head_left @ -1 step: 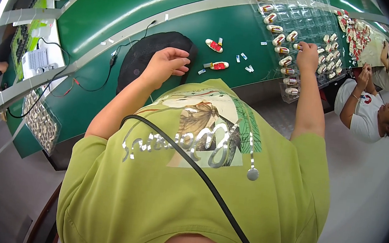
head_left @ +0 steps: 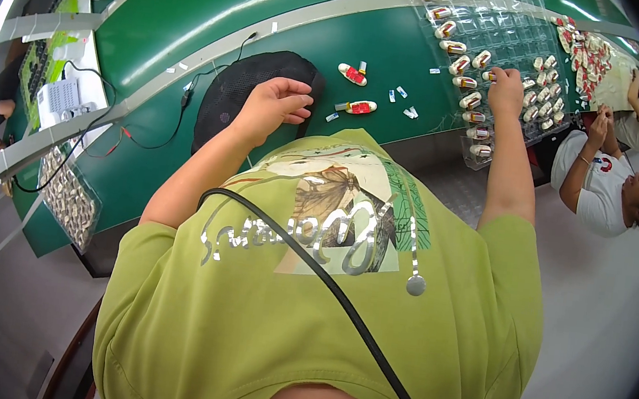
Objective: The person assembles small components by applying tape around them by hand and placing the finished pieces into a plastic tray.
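Observation:
My right hand (head_left: 506,93) is over a clear plastic tray (head_left: 464,35) on the right, its fingers pinched on a small white oval piece (head_left: 490,75) at one of the pockets. The fingers hide much of that piece. Similar white oval pieces with dark reddish middles, such as one oval piece (head_left: 453,47), sit in the tray's pockets. My left hand (head_left: 276,108) hangs over a black mesh bag (head_left: 220,101), fingers loosely bent, thumb apart, nothing seen in them. Two red-and-white oval pieces, an upper one (head_left: 352,75) and a lower one (head_left: 361,108), lie on the green table between my hands.
Small white-and-blue slips (head_left: 401,92) are scattered on the green table (head_left: 399,51). A heap of red-and-white pieces (head_left: 583,60) lies at the far right, near a seated person (head_left: 605,185). Thin cables (head_left: 186,98) and another filled tray (head_left: 67,198) are on the left.

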The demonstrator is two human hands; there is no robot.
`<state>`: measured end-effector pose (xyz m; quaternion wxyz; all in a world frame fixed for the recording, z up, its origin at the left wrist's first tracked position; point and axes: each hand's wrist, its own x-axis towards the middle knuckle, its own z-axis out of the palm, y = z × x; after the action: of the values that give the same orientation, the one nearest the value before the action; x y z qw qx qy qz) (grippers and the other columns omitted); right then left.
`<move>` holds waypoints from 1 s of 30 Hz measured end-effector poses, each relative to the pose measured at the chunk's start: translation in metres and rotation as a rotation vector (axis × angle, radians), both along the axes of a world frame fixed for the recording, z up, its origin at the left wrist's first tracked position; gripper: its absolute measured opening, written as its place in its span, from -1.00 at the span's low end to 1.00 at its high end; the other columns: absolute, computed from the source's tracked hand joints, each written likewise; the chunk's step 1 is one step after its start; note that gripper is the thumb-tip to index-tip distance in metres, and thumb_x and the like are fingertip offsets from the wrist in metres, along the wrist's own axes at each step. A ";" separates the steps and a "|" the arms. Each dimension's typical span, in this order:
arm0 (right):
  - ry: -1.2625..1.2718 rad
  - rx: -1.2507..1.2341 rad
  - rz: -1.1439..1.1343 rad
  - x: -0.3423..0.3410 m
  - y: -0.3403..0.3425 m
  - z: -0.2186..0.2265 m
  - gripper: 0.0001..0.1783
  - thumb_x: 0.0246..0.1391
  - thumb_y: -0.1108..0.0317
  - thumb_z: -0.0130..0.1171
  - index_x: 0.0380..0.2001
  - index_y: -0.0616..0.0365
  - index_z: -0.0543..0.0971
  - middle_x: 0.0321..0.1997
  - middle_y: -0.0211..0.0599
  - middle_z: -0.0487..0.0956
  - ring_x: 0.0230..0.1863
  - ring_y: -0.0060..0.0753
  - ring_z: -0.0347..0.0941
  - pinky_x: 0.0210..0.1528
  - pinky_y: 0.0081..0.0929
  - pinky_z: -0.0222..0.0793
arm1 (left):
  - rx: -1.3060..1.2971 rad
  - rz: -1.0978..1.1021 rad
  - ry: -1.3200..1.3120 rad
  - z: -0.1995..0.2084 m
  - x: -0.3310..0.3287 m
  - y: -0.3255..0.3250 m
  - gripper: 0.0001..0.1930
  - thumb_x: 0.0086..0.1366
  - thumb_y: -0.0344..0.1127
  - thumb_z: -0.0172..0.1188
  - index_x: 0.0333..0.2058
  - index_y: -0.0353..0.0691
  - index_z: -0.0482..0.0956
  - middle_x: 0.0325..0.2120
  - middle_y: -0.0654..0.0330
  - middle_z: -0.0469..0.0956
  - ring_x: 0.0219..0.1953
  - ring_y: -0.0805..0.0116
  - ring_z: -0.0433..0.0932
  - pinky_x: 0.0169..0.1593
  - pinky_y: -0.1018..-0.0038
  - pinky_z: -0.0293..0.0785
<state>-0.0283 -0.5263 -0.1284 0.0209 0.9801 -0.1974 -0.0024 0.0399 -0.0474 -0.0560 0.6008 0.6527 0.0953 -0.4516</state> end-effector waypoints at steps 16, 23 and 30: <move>0.246 0.643 -0.087 0.044 0.241 0.001 -0.57 -0.03 0.03 0.19 -0.18 0.09 0.54 -0.25 -0.20 0.60 -0.21 -0.13 0.53 -0.16 -0.25 0.43 | -0.020 -0.015 -0.037 -0.003 0.002 -0.007 -0.70 0.23 -0.35 0.19 -0.10 -0.35 0.46 -0.23 0.09 0.57 -0.26 0.34 0.58 -0.18 0.49 0.54; 0.066 0.786 0.038 0.049 0.246 -0.011 -0.73 -0.08 0.23 0.21 -0.33 0.17 0.60 -0.38 -0.20 0.62 -0.32 -0.21 0.56 -0.22 -0.31 0.45 | -0.056 0.024 -0.056 -0.005 0.005 -0.001 -0.74 0.19 -0.39 0.21 -0.15 -0.31 0.50 -0.34 0.17 0.55 -0.33 0.40 0.57 -0.25 0.52 0.54; -0.455 0.795 0.701 0.024 0.271 0.081 -0.77 -0.24 0.52 0.22 -0.39 0.08 0.58 -0.41 -0.34 0.56 -0.27 -0.21 0.45 -0.19 -0.32 0.38 | -0.339 0.109 0.222 0.001 0.015 -0.009 -0.78 0.28 -0.28 0.13 -0.23 -0.32 0.49 -0.36 0.11 0.57 -0.38 0.35 0.59 -0.28 0.49 0.58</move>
<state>-0.0045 -0.2555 -0.0473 -0.3925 0.8953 0.1560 0.1416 0.0552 -0.0565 -0.0552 0.7114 0.4823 0.1190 -0.4972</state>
